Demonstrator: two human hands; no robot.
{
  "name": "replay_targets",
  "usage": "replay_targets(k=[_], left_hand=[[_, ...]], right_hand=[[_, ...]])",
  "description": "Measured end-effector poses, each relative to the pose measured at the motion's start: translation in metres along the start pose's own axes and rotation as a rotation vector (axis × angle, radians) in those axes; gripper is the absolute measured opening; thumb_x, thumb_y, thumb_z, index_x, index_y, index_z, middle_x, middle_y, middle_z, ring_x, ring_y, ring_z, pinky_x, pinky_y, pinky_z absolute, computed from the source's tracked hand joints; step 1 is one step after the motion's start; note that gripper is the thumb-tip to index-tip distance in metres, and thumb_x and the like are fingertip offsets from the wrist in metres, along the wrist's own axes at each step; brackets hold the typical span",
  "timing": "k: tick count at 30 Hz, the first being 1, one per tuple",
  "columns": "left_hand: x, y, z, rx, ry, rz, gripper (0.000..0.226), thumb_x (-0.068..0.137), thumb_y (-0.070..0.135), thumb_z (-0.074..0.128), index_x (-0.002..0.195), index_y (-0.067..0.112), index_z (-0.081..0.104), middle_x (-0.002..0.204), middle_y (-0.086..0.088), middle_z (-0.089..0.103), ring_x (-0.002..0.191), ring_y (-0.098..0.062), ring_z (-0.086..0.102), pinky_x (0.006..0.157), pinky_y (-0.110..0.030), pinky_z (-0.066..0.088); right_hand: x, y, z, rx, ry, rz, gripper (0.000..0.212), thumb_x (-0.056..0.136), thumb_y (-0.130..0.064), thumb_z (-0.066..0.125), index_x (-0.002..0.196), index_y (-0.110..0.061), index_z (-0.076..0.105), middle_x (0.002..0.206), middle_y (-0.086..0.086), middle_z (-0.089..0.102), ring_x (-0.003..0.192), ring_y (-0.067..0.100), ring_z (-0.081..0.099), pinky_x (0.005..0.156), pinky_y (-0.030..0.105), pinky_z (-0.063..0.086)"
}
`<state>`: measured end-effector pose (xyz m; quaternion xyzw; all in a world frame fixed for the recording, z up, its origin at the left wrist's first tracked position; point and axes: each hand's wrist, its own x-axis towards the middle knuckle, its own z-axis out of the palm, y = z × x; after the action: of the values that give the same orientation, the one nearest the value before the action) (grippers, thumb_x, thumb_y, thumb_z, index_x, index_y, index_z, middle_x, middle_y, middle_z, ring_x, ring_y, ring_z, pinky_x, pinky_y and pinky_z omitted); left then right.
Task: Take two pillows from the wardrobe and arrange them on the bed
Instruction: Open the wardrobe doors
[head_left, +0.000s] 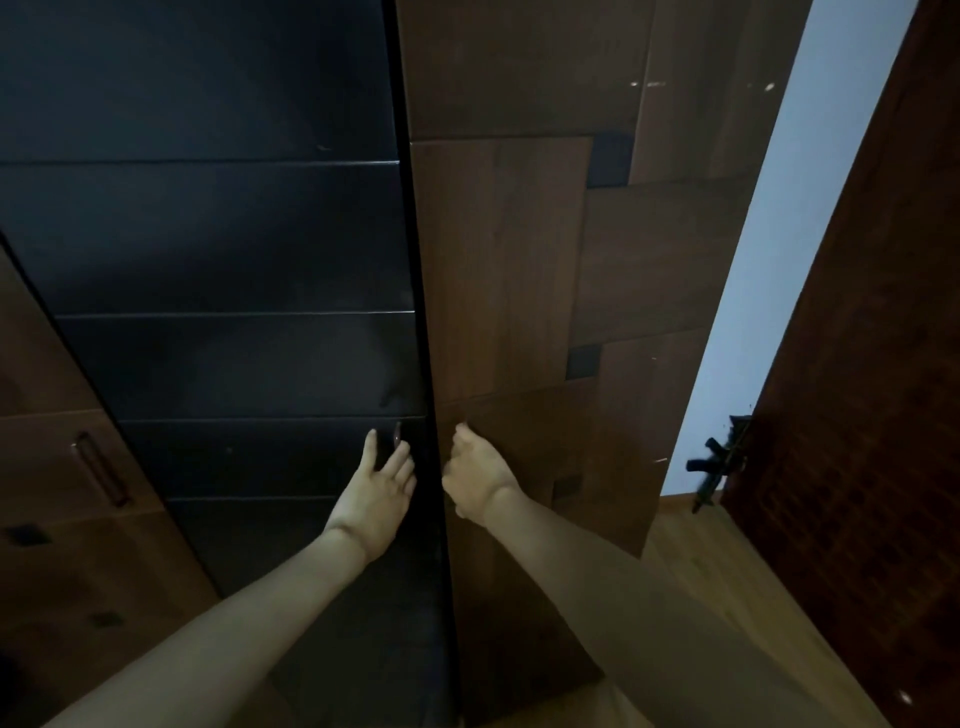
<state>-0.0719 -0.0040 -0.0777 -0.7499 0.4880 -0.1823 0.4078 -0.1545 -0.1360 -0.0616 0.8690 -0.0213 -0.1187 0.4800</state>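
No pillows show yet (presumably shut inside the wardrobe (208, 260)), whose two doors meet at twelve o'clock, the left hand (382, 478) spread open at its dark handle (397, 434), the right hand (475, 475) loosely curled, empty, so opening seems next.

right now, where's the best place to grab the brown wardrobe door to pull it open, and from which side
Probably the brown wardrobe door is best taken by its left vertical edge, beside the dark gap, from the front. No handle shows on this panel. The right hand is already curled at that edge at handle height; the left hand is spread open on the black door.
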Motion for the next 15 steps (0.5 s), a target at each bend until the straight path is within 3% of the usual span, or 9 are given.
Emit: replay_targets(k=[10,13,15], left_hand=[[-0.077,0.044,0.002,0.035,-0.052,-0.126,0.071,0.097,0.037,0.045,0.157,0.01,0.016,0.163,-0.024,0.009,0.148,-0.048,-0.008,0.098,-0.086,-0.013],[-0.093,0.064,-0.032,0.012,-0.194,-0.184,0.069,0.098,0.039,0.046,0.156,0.012,0.02,0.159,-0.027,0.022,0.145,-0.054,0.01,0.101,-0.084,-0.011],[-0.1,0.078,-0.061,-0.132,-0.149,-0.157,0.055,0.098,0.035,0.048,0.148,0.014,0.042,0.142,-0.025,0.05,0.133,-0.047,0.04,0.108,-0.074,0.003]], right_hand=[[-0.061,-0.021,0.009,0.062,0.128,0.027,0.043,0.107,-0.039,0.042,0.137,-0.015,0.062,0.134,0.007,0.065,0.133,0.031,0.051,0.124,0.053,0.013],[-0.087,-0.028,0.007,0.154,0.101,0.022,0.038,0.106,-0.036,0.044,0.124,-0.015,0.069,0.125,0.009,0.069,0.128,0.033,0.054,0.124,0.052,0.012],[-0.107,-0.033,-0.001,0.264,0.047,0.019,0.031,0.104,-0.032,0.049,0.114,-0.016,0.073,0.115,0.01,0.072,0.118,0.035,0.06,0.121,0.055,0.016]])
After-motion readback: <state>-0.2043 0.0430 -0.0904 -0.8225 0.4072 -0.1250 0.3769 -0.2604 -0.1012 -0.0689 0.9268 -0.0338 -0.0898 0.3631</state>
